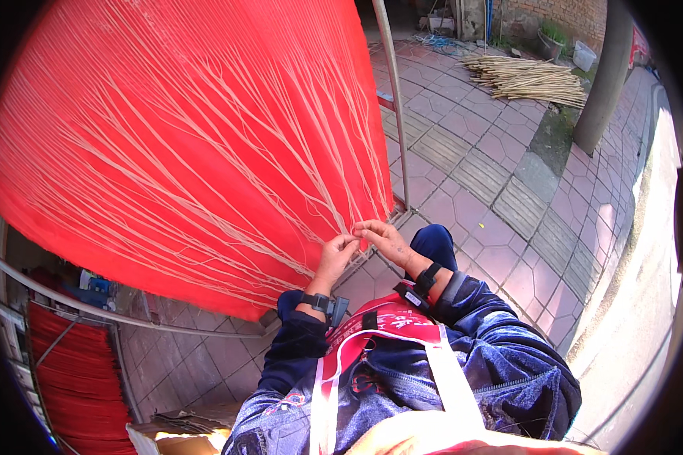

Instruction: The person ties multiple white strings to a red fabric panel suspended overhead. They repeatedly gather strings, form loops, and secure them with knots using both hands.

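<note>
A wide red cloth point(347, 42) stretches in front of me and to my left. Many thin pale threads point(320, 182) run over it, gathered into branching strands that converge toward its near right corner. There my left hand point(334, 262) pinches the threads with thumb and forefinger together. Close beside it, almost touching, my right hand point(388, 241) has its fingers closed on the same threads. The exact ends between the fingertips are too small to make out. Dark bands circle both wrists.
A metal frame point(395, 91) edges the cloth at right, and a curved bar passes below it at left. Dark red strands point(76, 379) hang at lower left, near a cardboard box point(167, 444). On the paving lie thin sticks point(527, 80), beside a pole point(604, 83).
</note>
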Action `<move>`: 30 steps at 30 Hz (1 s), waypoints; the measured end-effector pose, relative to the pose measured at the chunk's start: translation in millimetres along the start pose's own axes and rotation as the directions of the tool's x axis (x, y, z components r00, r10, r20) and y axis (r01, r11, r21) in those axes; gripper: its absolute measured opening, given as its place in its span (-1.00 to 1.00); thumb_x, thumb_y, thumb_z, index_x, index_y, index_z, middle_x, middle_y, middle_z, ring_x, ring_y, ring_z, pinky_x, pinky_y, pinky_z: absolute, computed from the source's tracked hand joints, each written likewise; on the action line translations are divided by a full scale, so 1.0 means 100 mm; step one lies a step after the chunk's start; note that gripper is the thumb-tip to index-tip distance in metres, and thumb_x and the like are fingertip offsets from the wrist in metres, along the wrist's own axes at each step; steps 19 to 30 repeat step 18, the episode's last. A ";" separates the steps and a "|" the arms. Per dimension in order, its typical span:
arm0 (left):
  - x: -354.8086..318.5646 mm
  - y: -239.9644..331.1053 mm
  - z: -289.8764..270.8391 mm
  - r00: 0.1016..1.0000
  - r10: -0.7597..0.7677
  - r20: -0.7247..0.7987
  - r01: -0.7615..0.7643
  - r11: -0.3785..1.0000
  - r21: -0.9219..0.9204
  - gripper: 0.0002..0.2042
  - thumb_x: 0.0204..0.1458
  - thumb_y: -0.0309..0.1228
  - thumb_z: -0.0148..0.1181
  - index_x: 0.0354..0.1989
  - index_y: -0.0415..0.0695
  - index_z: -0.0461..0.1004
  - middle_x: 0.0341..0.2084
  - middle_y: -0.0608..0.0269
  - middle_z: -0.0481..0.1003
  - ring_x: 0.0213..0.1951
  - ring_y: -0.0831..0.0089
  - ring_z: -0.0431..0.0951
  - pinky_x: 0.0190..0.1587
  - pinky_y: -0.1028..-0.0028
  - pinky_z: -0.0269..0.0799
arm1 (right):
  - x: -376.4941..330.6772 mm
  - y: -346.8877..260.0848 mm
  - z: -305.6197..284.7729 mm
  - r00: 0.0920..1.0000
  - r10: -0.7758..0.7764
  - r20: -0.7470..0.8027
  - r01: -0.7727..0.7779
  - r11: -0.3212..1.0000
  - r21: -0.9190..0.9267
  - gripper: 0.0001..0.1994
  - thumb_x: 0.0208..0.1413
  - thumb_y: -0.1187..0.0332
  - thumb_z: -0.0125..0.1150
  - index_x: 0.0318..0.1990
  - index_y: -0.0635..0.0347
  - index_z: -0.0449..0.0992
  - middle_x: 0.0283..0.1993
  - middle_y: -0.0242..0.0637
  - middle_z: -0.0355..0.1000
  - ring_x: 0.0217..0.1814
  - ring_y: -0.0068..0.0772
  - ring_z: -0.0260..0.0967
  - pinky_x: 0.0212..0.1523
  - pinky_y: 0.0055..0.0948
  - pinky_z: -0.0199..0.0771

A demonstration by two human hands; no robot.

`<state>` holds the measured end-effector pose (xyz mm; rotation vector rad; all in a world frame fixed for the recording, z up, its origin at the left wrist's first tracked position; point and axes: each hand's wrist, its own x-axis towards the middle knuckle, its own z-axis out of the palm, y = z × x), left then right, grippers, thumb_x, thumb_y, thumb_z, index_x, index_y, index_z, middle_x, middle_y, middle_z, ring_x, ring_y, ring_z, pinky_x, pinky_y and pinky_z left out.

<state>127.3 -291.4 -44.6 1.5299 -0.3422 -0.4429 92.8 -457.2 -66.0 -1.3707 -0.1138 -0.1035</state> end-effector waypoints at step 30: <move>-0.32 -0.01 -1.26 0.906 0.166 -0.390 -0.181 0.984 -0.001 -0.78 0.23 -0.32 0.01 -0.21 -0.24 0.47 -0.62 0.38 0.39 -0.56 0.61 0.43 -0.39 0.62 0.45 | -0.11 -0.96 -0.89 0.896 -0.111 -0.429 0.174 0.979 0.109 -0.73 0.27 0.30 -0.01 0.00 0.25 0.45 -0.26 -0.38 0.48 -0.28 -0.63 0.40 -0.19 -0.59 0.45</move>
